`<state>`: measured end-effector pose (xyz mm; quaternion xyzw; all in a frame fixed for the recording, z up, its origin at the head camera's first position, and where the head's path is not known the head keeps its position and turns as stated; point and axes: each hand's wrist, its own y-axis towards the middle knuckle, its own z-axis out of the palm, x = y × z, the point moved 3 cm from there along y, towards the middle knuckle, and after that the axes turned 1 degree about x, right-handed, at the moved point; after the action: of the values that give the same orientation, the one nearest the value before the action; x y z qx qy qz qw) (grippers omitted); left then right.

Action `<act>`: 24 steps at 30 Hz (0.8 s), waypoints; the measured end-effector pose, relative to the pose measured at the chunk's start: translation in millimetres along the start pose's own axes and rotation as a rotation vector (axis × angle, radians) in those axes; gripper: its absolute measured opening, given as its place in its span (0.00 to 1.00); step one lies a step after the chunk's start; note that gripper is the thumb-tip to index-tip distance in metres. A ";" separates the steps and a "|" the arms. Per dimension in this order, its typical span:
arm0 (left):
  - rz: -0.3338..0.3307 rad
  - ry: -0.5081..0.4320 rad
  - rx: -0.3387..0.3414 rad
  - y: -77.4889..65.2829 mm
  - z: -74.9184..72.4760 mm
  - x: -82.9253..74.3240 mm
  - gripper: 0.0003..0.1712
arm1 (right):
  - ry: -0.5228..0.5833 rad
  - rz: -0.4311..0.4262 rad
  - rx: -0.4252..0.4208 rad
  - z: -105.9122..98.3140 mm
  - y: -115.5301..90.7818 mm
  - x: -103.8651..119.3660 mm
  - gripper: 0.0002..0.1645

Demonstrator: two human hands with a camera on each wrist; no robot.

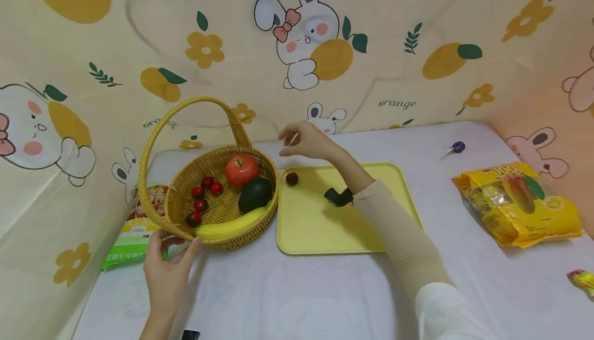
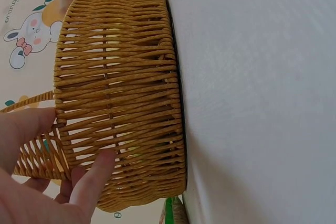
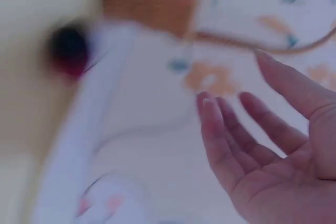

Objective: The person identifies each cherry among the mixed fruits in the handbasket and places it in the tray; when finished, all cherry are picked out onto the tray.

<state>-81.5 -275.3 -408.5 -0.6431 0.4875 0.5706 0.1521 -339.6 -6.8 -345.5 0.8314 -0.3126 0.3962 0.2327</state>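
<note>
A wicker basket (image 1: 250,234) with a tall handle holds a red pomegranate-like fruit (image 1: 242,171), an avocado (image 1: 256,195), a banana (image 1: 232,226) and several cherries (image 1: 201,205). My left hand (image 1: 169,268) grips the basket's near rim where the handle meets it; in the left wrist view, fingers lie against the woven side (image 2: 121,98). One dark cherry (image 1: 292,178) lies in the far left corner of the yellow tray (image 1: 320,237). Above and beyond that corner hovers my right hand (image 1: 308,141), fingers loosely bent and holding nothing. In the right wrist view the cherry (image 3: 70,51) is blurred.
Left of the basket, partly behind it, lies a green-and-white food packet (image 1: 132,242). To the tray's right are a yellow snack bag (image 1: 520,203), a purple lollipop (image 1: 458,147) and a small wrapped candy (image 1: 582,280). Patterned cloth (image 1: 241,10) hangs behind the table.
</note>
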 end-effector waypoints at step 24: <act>0.022 -0.012 0.005 1.3 -0.6 0.6 0.26 | 0.095 0.113 0.772 176.5 97.2 96.3 0.24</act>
<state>-82.2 -276.6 -408.4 -0.6339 0.4950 0.5749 0.1505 -270.2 -218.8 -356.5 0.8200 -0.1746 0.5348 -0.1052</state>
